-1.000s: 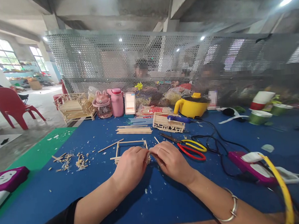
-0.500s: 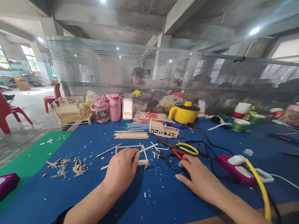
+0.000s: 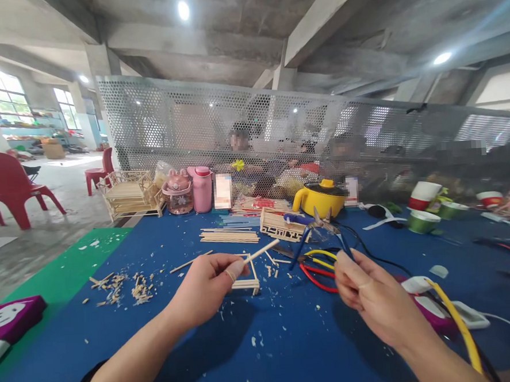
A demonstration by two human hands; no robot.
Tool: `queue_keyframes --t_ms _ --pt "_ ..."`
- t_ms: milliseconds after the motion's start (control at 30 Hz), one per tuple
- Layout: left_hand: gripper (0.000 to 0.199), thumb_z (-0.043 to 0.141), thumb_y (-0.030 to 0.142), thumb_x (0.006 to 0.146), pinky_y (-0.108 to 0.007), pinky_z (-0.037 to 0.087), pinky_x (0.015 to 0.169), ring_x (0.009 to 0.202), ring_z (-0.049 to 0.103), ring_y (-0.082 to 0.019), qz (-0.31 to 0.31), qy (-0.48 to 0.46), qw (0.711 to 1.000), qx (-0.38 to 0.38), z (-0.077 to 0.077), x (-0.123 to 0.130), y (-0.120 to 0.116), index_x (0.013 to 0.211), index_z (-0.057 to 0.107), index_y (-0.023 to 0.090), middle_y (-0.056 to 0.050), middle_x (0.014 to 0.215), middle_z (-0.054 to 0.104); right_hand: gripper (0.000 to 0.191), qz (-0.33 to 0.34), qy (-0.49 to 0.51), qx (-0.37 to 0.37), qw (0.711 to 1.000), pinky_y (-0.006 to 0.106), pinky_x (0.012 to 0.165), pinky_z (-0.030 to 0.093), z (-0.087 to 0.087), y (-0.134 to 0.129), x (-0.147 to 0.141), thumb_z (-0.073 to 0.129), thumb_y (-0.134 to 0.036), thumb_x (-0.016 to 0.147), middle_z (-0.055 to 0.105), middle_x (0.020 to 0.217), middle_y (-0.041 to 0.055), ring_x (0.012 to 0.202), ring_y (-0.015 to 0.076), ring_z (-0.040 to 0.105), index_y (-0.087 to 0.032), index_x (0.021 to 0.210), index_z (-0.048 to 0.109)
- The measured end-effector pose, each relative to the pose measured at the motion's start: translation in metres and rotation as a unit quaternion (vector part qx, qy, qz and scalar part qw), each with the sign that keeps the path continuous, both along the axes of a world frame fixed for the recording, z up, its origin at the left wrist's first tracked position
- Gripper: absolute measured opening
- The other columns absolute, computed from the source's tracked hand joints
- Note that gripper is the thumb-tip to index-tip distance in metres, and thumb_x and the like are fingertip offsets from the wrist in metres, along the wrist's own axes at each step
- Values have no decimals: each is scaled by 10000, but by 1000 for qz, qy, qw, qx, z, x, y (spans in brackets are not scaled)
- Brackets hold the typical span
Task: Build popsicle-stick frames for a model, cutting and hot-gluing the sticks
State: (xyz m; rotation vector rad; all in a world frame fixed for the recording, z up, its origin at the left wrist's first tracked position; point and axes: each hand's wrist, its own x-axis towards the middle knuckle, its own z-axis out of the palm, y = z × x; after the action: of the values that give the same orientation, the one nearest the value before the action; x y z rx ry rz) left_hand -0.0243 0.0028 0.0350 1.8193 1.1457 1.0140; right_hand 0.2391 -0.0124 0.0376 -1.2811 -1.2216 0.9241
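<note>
My left hand [image 3: 211, 280] pinches a thin wooden stick [image 3: 263, 251] that points up to the right. Below it on the blue table lies a small stick frame [image 3: 246, 284], partly hidden by the hand. In my right hand [image 3: 367, 288] is a pair of blue-handled pliers [image 3: 322, 227], raised with its jaws up and its handles apart. Red-and-yellow-handled pliers [image 3: 318, 270] lie on the table between the hands. Behind them is a small wooden lattice piece [image 3: 281, 226].
Stick scraps [image 3: 142, 288] lie on the left. A stick bundle [image 3: 229, 236], a yellow pot [image 3: 322, 198] and pink bottles [image 3: 202, 191] stand or lie farther back. A purple power strip [image 3: 435, 312] and yellow cable [image 3: 457, 322] are at the right.
My right hand has taken hold of the blue-handled pliers and lifted them off the table. My left hand, still on the stick, has shifted slightly right. The camera view has shifted a little.
</note>
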Motion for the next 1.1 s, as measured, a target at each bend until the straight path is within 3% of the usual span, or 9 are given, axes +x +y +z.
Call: queue_keyframes --t_ms 100,233,333,533,700,800,933,1033,1100 --pt "319 508 397 840 -194 358 452 899 602 -226 -135 -25 988 -72 8 3 -6 726 687 158 -97 753 683 455 95 149 -32 984 168 360 208 4 -11 -32 630 -517 762 288 490 -104 375 38 213 -210 616 327" --pt "323 552 436 809 -191 340 442 560 567 -132 -178 -41 970 -160 5 13 -6 825 677 139 -32 600 636 337 152 238 -21 959 189 396 361 -3 -14 -57 686 -469 725 481 571 -44 443 69 415 -207 649 488" --pt "332 563 442 805 -192 337 476 460 490 -78 -208 -57 964 -157 2 22 -4 819 675 130 19 558 574 310 151 268 24 951 302 641 524 -12 -10 -61 652 -525 716 642 999 65 860 204 613 -238 823 601" --pt "368 544 447 820 -206 332 496 463 425 -77 -245 -88 955 -143 -4 33 -11 793 676 105 32 512 480 956 305 161 32 938 431 775 510 -31 -10 -64 129 -902 619 606 1168 165 1022 299 597 -255 1219 497" --pt "372 561 462 812 -206 315 494 461 397 -68 -265 -128 940 -173 -14 34 -15 754 662 108 33 507 472 703 324 125 62 936 435 916 448 -48 -16 -63 554 -662 723 572 1216 96 1169 270 514 -339 1327 393" --pt "403 576 497 794 -205 313 492 448 392 -61 -257 -149 937 -182 -15 35 -15 695 640 112 32 486 475 593 313 147 52 937 458 947 427 -44 -18 -65 615 -437 777 553 1247 78 1179 271 508 -350 1325 407" --pt "424 615 531 746 -196 263 439 411 402 -62 -195 -207 937 -204 -9 29 -12 824 662 117 28 479 503 476 237 156 116 952 470 969 419 -22 -15 -53 546 -380 808 603 1140 78 1115 278 554 -321 1271 453" --pt "427 586 511 775 -196 246 434 409 366 -58 -73 -224 958 -162 -6 22 -5 921 679 120 29 487 508 442 127 5 101 987 456 931 457 -11 -12 -30 522 -365 826 613 1082 75 1024 264 600 -300 1256 445" --pt "392 572 484 793 -201 246 437 428 345 -52 -18 -211 970 -122 -7 20 0 872 684 116 10 559 550 473 80 -179 43 980 460 950 445 -10 -13 -19 535 -355 820 618 1120 82 1042 270 593 -276 1278 449"
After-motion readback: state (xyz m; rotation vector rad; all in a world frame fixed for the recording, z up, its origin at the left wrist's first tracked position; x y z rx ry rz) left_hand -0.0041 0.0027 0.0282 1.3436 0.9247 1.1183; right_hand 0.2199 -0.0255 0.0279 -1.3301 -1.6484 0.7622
